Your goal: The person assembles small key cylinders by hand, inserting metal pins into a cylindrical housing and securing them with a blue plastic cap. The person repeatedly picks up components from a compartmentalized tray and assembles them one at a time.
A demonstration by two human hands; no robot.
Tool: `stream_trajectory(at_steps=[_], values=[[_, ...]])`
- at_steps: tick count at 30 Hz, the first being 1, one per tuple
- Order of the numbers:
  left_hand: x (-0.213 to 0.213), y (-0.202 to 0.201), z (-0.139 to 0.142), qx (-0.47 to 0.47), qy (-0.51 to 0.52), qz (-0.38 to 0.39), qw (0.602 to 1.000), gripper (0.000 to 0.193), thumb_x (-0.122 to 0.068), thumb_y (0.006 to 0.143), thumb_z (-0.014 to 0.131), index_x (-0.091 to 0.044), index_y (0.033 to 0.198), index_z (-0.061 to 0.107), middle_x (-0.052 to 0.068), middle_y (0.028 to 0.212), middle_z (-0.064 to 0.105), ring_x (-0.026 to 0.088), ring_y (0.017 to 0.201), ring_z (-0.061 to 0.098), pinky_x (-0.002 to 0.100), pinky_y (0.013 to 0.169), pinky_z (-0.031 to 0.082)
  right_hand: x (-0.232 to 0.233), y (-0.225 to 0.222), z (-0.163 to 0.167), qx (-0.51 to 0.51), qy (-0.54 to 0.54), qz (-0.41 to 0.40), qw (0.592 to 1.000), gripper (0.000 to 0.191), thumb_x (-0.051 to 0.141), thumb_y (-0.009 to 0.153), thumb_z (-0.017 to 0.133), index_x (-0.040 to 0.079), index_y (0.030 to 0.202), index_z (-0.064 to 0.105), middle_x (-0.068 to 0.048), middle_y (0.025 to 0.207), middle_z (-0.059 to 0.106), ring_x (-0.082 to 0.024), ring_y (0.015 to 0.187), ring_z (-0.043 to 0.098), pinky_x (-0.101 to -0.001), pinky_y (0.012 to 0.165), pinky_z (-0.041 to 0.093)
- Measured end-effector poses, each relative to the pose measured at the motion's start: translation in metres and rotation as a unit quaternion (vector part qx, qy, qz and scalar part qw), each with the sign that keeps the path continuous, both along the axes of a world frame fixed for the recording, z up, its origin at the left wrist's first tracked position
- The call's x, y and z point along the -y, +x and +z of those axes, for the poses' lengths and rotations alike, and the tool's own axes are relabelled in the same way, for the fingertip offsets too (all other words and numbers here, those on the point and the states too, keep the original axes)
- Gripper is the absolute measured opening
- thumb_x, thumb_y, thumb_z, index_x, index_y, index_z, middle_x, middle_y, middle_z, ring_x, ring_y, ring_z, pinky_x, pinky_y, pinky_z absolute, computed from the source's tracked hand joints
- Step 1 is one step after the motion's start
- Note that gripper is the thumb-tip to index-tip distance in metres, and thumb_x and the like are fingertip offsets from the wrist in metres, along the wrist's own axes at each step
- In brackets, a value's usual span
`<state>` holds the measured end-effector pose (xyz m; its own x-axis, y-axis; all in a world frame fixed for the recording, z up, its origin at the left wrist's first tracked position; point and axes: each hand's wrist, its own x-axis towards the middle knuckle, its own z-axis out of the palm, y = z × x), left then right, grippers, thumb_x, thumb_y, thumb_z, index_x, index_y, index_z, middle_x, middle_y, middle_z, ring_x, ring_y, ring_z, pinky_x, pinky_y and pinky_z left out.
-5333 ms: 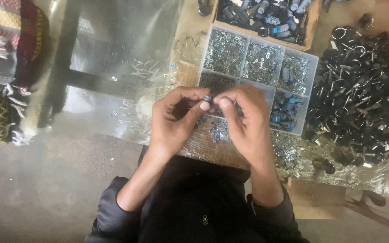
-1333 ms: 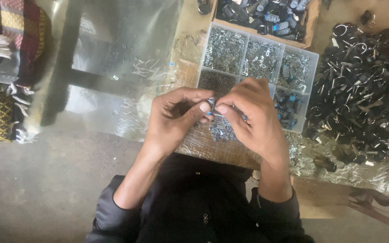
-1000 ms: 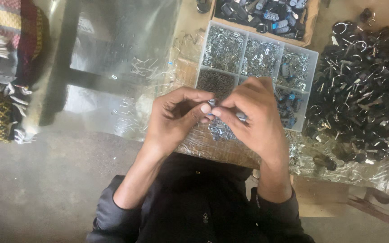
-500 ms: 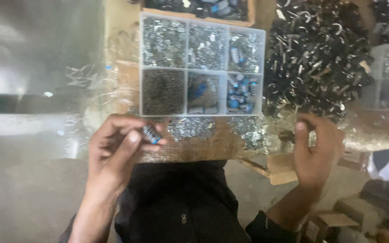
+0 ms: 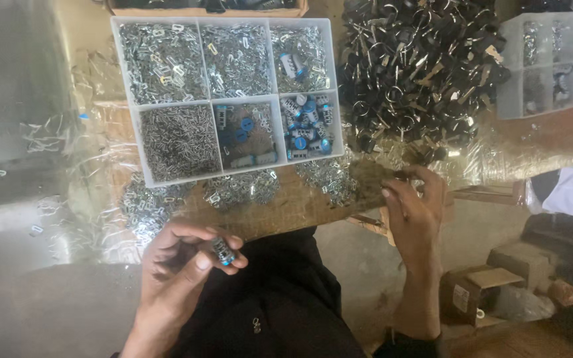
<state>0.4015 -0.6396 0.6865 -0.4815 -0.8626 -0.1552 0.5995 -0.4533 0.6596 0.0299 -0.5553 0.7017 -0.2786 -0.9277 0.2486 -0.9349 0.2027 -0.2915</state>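
While the left hand (image 5: 180,265) pinches a small blue-and-silver cylinder (image 5: 222,250) at lower centre, the right hand (image 5: 414,212) curls loosely at the black ring pile's (image 5: 419,66) edge, contents unclear; compartment tray (image 5: 122,99) remains full, much seemingly unassembled.

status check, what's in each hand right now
Left hand pinching small blue-capped cylinder. Right hand at black key pile edge, grip unclear. Nothing between them.

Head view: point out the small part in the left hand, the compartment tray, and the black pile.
Small part (image 5: 222,250), head view, its middle.
Tray (image 5: 210,98), head view, centre divider.
Black pile (image 5: 419,66), head view, its middle.
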Motion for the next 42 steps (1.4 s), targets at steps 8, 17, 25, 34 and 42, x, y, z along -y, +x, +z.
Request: stream_trajectory(at_steps=[8,17,25,34,42], values=[[-0.003,-0.017,-0.001,0.019,0.001,-0.040,0.999,0.020,-0.008,0.099,0.069,0.001,0.117,0.063,0.027,0.109,0.074,0.031,0.091,0.077,0.040,0.074,0.066,-0.012,0.062,-0.019,0.018,-0.098,0.132,0.986,0.026,0.004,0.087,0.077,0.008,0.113,0.074,-0.002,0.104,0.069,-0.016,0.094,0.062,-0.0377,0.091,0.044],[-0.001,-0.021,0.000,0.031,0.027,-0.063,0.997,0.023,-0.008,0.098,0.069,0.001,0.118,0.062,0.026,0.109,0.074,0.029,0.090,0.077,0.039,0.076,0.064,0.006,0.083,-0.013,0.011,-0.108,0.148,0.983,0.037,0.009,0.083,0.083,0.013,0.118,0.074,0.002,0.102,0.065,-0.013,0.084,0.058,-0.0378,0.085,0.041],[0.002,-0.020,-0.005,0.037,0.028,-0.061,0.997,0.021,-0.007,0.098,0.068,0.002,0.117,0.062,0.026,0.107,0.074,0.029,0.090,0.077,0.040,0.074,0.064,0.000,0.072,-0.026,0.056,-0.108,0.169,0.978,0.025,0.005,0.086,0.084,0.016,0.107,0.076,0.004,0.098,0.063,-0.017,0.093,0.062,-0.0308,0.086,0.047],[0.003,-0.018,0.000,0.072,0.022,-0.081,0.994,0.022,-0.006,0.095,0.070,0.000,0.114,0.063,0.023,0.106,0.075,0.026,0.089,0.077,0.038,0.076,0.066,0.009,0.092,-0.017,0.173,-0.134,0.267,0.938,0.023,0.002,0.101,0.065,0.010,0.120,0.053,-0.006,0.114,0.070,-0.022,0.106,0.073,-0.0332,0.092,0.059],[0.000,-0.030,0.000,0.078,0.046,-0.132,0.987,0.023,0.004,0.093,0.071,0.002,0.114,0.062,0.019,0.105,0.075,0.022,0.090,0.076,0.033,0.075,0.064,0.031,0.134,0.027,0.275,-0.129,0.276,0.912,0.018,0.002,0.089,0.077,0.008,0.106,0.073,-0.007,0.101,0.067,-0.021,0.091,0.069,-0.0331,0.079,0.056]])
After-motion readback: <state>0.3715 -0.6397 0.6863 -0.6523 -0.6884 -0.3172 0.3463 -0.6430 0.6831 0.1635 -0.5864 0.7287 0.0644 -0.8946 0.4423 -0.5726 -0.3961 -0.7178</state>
